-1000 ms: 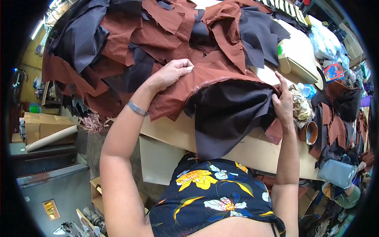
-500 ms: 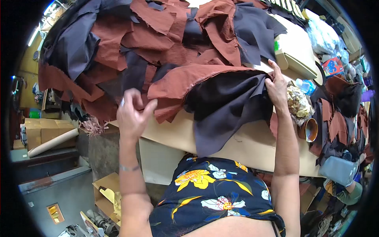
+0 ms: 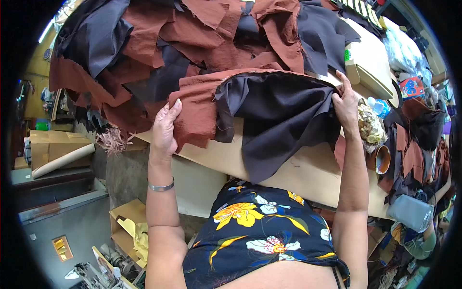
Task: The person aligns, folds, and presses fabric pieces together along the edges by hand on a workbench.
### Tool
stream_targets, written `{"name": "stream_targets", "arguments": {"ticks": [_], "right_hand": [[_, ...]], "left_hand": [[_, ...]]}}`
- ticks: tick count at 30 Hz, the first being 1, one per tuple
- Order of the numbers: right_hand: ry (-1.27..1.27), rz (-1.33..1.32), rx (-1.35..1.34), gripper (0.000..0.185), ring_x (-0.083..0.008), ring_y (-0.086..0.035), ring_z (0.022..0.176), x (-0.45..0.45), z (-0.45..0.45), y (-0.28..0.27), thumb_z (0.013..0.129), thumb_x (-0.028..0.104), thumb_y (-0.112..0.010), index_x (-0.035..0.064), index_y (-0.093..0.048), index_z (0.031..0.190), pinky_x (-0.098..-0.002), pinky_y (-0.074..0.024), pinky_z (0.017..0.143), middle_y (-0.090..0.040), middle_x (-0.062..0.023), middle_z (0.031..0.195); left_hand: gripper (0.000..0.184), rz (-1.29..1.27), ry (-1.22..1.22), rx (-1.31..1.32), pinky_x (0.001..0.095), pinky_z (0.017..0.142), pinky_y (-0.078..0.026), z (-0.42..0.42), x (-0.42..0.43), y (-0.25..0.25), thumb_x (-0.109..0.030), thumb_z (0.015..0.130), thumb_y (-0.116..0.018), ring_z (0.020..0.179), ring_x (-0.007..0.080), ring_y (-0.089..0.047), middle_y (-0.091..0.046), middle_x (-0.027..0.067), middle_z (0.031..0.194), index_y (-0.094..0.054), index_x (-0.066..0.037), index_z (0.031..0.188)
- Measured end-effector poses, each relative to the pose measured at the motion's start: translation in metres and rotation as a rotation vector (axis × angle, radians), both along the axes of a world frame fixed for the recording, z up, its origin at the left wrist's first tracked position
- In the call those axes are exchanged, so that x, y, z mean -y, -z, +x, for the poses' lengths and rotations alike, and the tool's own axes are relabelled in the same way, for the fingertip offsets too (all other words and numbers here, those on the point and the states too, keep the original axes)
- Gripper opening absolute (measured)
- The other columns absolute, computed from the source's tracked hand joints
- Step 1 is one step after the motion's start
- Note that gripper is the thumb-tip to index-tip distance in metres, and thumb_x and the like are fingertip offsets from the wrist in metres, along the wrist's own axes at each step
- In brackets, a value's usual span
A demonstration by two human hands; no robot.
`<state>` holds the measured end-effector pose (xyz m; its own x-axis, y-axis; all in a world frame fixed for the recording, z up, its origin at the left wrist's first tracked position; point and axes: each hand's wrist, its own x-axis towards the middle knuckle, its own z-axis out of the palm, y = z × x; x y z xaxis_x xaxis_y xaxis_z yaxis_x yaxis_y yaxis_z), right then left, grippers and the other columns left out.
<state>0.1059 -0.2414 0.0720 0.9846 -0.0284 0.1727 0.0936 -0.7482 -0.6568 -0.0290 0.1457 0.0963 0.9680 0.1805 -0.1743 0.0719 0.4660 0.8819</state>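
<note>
A sewn fabric piece (image 3: 279,103), rust-brown on one side and dark grey on the other, is stretched between my two hands above the table. My left hand (image 3: 166,126) grips its rust-brown left end, thumb in front and the other fingers mostly hidden. At the other end, my right hand (image 3: 345,107) pinches the dark corner between thumb and fingers. A seam curves along the top, and the dark part hangs down in folds towards my body. Just beyond lies a big heap of rust and dark grey fabric pieces (image 3: 207,43).
The tan tabletop (image 3: 288,178) shows below the cloth. To the right are a beige box (image 3: 368,62), a water bottle (image 3: 379,107), a bag of scraps (image 3: 370,126) and a brown tape roll (image 3: 382,160). Cardboard boxes (image 3: 62,149) stand at left. Part of another person (image 3: 423,245) shows at far right.
My left hand has gone from loose and blurred beside the cloth to holding its left end. The cloth is now spread wider, its rust end lifted; my right hand keeps its hold.
</note>
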Motion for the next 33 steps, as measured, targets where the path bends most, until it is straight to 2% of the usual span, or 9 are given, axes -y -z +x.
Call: {"name": "stream_targets", "arguments": {"ticks": [13, 19, 21, 23, 26, 29, 31, 32, 33], "right_hand": [[-0.029, 0.036, -0.005, 0.062, -0.0223, -0.059, 0.072, 0.007, -0.005, 0.004, 0.07, -0.002, -0.049, 0.0137, -0.047, 0.13, -0.035, -0.0469, 0.075, -0.056, -0.0097, 0.076], [-0.046, 0.067, 0.014, 0.062, -0.0223, -0.059, 0.073, 0.006, -0.009, 0.001, 0.07, -0.002, -0.049, 0.0131, -0.047, 0.13, -0.0349, -0.0469, 0.076, -0.058, -0.0104, 0.077], [-0.046, 0.083, 0.002, 0.062, -0.0226, -0.06, 0.075, 0.005, -0.01, 0.0, 0.07, -0.002, -0.049, 0.0125, -0.047, 0.13, -0.035, -0.047, 0.077, -0.059, -0.0109, 0.079], [-0.041, 0.089, -0.005, 0.062, -0.0228, -0.061, 0.076, 0.004, -0.012, 0.0, 0.07, -0.002, -0.048, 0.012, -0.047, 0.131, -0.0351, -0.047, 0.077, -0.06, -0.0114, 0.08], [-0.029, 0.094, -0.002, 0.062, -0.0234, -0.061, 0.077, 0.002, -0.015, 0.0, 0.07, -0.002, -0.048, 0.0116, -0.047, 0.131, -0.0353, -0.047, 0.077, -0.061, -0.012, 0.081], [-0.029, 0.099, 0.006, 0.061, -0.0244, -0.062, 0.077, -0.001, -0.015, 0.001, 0.071, -0.002, -0.048, 0.012, -0.047, 0.13, -0.0358, -0.047, 0.077, -0.062, -0.0125, 0.081], [-0.034, 0.086, 0.009, 0.06, -0.0251, -0.062, 0.077, -0.003, -0.016, -0.001, 0.071, -0.002, -0.048, 0.0124, -0.047, 0.13, -0.0362, -0.047, 0.077, -0.062, -0.0127, 0.081], [-0.027, 0.076, -0.001, 0.059, -0.0258, -0.062, 0.078, -0.004, -0.016, -0.003, 0.072, -0.001, -0.049, 0.0133, -0.047, 0.129, -0.037, -0.0472, 0.077, -0.062, -0.0125, 0.081], [-0.029, 0.079, 0.001, 0.059, -0.0257, -0.062, 0.078, -0.002, -0.016, 0.0, 0.072, -0.001, -0.049, 0.0137, -0.047, 0.129, -0.0371, -0.0473, 0.077, -0.062, -0.0123, 0.081]], "left_hand": [[0.033, -0.114, 0.086, -0.066, 0.0318, 0.087, -0.05, -0.003, 0.001, -0.012, -0.021, 0.095, -0.051, 0.098, 0.0177, -0.061, -0.06, 0.0111, 0.114, -0.049, 0.0, 0.121], [0.036, -0.62, 0.109, -0.09, 0.0375, 0.098, -0.043, -0.003, 0.005, -0.011, -0.022, 0.094, -0.051, 0.108, 0.0231, -0.056, -0.056, 0.014, 0.12, -0.047, 0.0, 0.122], [0.041, -0.519, 0.093, -0.026, 0.0374, 0.099, -0.042, -0.012, 0.014, -0.023, -0.021, 0.091, -0.056, 0.111, 0.0227, -0.054, -0.054, 0.0137, 0.122, -0.044, -0.001, 0.124], [0.048, -0.293, 0.087, 0.008, 0.0373, 0.099, -0.041, -0.023, 0.018, -0.025, -0.019, 0.087, -0.06, 0.114, 0.0223, -0.052, -0.051, 0.0133, 0.124, -0.04, -0.001, 0.127], [0.068, 0.1, 0.101, -0.036, 0.0372, 0.1, -0.04, -0.042, -0.004, 0.02, -0.009, 0.074, -0.069, 0.118, 0.0218, -0.047, -0.045, 0.0122, 0.126, -0.031, -0.002, 0.129], [0.064, 0.465, 0.163, -0.176, 0.0317, 0.089, -0.046, -0.067, 0.006, 0.062, -0.005, 0.072, -0.073, 0.102, 0.0174, -0.055, -0.053, 0.0099, 0.115, -0.037, -0.002, 0.124], [0.051, 0.418, 0.283, -0.453, 0.0265, 0.073, -0.049, -0.085, 0.009, 0.082, -0.006, 0.073, -0.074, 0.085, 0.013, -0.059, -0.058, 0.0075, 0.105, -0.046, -0.002, 0.116], [0.039, 0.519, 0.314, -0.446, 0.024, 0.063, -0.048, -0.091, 0.011, 0.086, -0.013, 0.077, -0.072, 0.076, 0.009, -0.058, -0.06, 0.0054, 0.102, -0.053, -0.001, 0.108], [0.035, 0.526, 0.381, -0.45, 0.0248, 0.064, -0.048, -0.091, 0.01, 0.086, -0.015, 0.079, -0.07, 0.075, 0.0091, -0.059, -0.06, 0.0048, 0.101, -0.053, -0.001, 0.108]]}}
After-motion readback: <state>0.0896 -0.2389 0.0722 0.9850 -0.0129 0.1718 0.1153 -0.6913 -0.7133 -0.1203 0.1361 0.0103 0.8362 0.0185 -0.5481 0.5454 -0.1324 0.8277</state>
